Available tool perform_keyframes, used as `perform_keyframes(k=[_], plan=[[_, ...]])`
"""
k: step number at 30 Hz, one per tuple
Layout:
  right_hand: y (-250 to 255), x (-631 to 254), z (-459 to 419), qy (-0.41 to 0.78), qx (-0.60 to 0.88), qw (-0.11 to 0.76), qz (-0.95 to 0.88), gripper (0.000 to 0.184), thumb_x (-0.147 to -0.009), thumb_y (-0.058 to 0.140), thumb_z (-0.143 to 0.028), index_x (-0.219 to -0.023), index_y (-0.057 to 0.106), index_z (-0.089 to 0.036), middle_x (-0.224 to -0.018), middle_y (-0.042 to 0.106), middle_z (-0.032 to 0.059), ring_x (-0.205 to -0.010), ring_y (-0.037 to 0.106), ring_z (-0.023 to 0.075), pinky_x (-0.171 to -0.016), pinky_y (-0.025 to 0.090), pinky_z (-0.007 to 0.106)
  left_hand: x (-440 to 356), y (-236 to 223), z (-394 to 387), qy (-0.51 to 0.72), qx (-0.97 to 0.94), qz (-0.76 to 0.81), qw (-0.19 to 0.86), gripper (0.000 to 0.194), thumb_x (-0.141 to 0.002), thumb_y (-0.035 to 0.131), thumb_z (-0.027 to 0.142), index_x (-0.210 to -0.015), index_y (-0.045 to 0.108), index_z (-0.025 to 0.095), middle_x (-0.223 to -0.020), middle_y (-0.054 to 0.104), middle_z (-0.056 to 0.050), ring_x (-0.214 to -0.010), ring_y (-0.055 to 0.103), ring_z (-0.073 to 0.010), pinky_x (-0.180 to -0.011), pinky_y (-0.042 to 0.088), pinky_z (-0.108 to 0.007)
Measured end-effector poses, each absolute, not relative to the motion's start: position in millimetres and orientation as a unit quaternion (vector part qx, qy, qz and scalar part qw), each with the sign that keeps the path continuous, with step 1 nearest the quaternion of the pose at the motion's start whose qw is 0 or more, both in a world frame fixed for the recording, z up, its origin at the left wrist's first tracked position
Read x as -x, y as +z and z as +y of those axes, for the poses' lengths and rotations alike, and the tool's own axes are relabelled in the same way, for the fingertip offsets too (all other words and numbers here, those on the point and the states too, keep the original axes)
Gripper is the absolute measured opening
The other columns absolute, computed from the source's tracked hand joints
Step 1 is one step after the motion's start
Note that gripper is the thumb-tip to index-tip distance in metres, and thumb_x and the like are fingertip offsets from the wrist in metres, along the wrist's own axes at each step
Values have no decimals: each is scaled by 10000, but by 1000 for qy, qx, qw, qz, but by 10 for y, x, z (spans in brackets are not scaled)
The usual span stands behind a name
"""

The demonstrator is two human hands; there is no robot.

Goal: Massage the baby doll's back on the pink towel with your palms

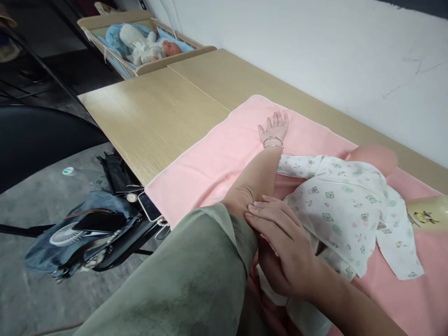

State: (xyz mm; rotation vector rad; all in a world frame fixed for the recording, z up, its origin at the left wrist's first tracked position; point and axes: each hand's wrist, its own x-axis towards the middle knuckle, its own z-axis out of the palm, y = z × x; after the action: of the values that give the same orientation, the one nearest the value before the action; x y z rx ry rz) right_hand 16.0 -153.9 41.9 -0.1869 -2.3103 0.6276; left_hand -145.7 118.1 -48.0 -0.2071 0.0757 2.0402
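My left hand (273,130) lies palm up at the far part of a pink blanket (196,170), fingers spread, with thin bangles (273,141) at the wrist. The green sleeve (182,266) of that arm is pushed up to the elbow. Across the crook of the elbow rests my right hand (283,238), its fingers laid on the bare skin by the sleeve's edge; the thumb is mostly hidden. Right of my arms, a baby doll (373,158) lies on the blanket in a white printed top (346,196). White cloth shows below my right hand.
A yellowish object with a cartoon print (427,213) lies at the right edge. The wooden table (157,112) reaches back to a crib (178,63) with another doll inside. Left of the table are a phone (150,206), a denim bag (80,224) and a black chair (45,140).
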Motion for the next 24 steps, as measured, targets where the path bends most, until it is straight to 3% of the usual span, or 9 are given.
perform_keyframes(k=[2,5,8,15,24], plan=[[472,-145,-1466,280,87,356,-887,415,-856,453,-102,-1243,593,-154,-1094,713,106,-1054,658,218,-1028,537,489,1462,-518,1231,857,79,50,507,623,-1002,-85,488,-1518,195,279,-1544,366,-118,-1402,479,-237,-869,595,-512],[572,-67,-1331,361,168,335,-854,356,-914,446,-119,-1189,646,-221,-1005,740,43,-937,687,170,-856,589,368,1470,-592,1307,866,49,77,492,618,-1015,-93,450,-1505,238,271,-1505,389,-151,-1357,522,-276,-795,599,-523],[658,88,-1241,379,258,324,-827,248,-935,501,-181,-1003,730,-244,-861,746,7,-826,686,157,-715,555,301,1475,-652,1357,871,4,102,481,621,-1017,-107,433,-1503,248,277,-1467,420,-152,-1343,529,-281,-786,595,-524],[803,386,-1240,337,330,242,-848,192,-850,687,-236,-667,745,-230,-707,675,3,-768,606,162,-731,471,322,1452,-631,1355,877,36,68,475,628,-1021,-100,460,-1530,205,254,-1498,384,-152,-1373,502,-266,-806,597,-491],[795,166,-1051,391,264,166,-866,119,-841,733,-372,-857,773,-262,-786,646,5,-824,586,171,-722,477,314,1458,-604,1336,868,60,33,492,617,-1021,-58,495,-1523,204,251,-1517,364,-162,-1360,516,-287,-793,602,-494]])
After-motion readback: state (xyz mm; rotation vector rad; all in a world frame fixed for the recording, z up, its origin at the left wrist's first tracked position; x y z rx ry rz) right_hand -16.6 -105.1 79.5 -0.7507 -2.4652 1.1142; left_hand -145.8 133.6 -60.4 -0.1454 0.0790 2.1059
